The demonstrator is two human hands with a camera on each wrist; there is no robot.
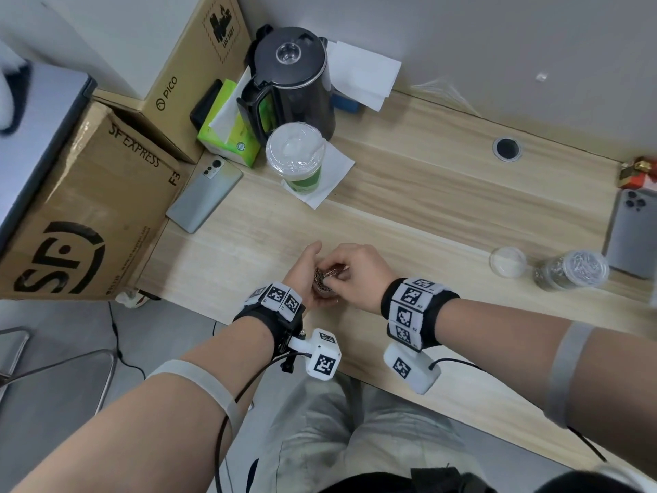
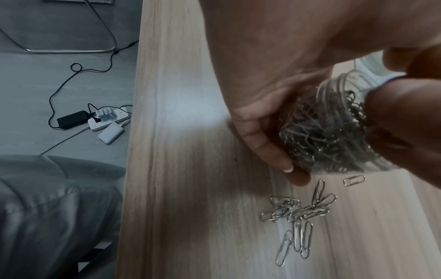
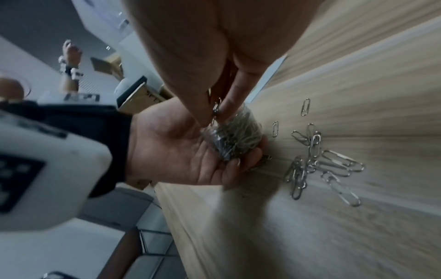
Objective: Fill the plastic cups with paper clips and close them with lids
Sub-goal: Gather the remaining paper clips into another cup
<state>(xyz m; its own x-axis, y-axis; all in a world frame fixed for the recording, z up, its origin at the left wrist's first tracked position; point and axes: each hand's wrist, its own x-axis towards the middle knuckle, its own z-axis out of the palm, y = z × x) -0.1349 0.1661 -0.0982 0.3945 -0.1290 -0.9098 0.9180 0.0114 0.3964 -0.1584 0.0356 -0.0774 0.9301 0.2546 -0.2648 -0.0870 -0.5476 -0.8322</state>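
Observation:
A small clear plastic cup [image 1: 321, 283] [image 2: 329, 132] [image 3: 236, 137], packed with silver paper clips, sits near the table's front edge, and my left hand [image 1: 306, 274] [image 3: 181, 151] grips it from the left side. Over its mouth, my right hand [image 1: 350, 268] [image 3: 214, 113] pinches a few paper clips between thumb and fingers. Several loose clips [image 2: 298, 213] [image 3: 317, 162] lie on the wood just beside the cup. Far right, a second cup [image 1: 572, 270] stands full of clips, uncovered, with a clear lid [image 1: 507, 261] lying to its left.
A black kettle [image 1: 291, 83], a lidded green drink cup [image 1: 297, 158] on a napkin and a tissue box [image 1: 227, 133] stand at the back. Phones lie at left [image 1: 204, 193] and right [image 1: 633, 236]. Cardboard boxes [image 1: 89, 215] border the left edge.

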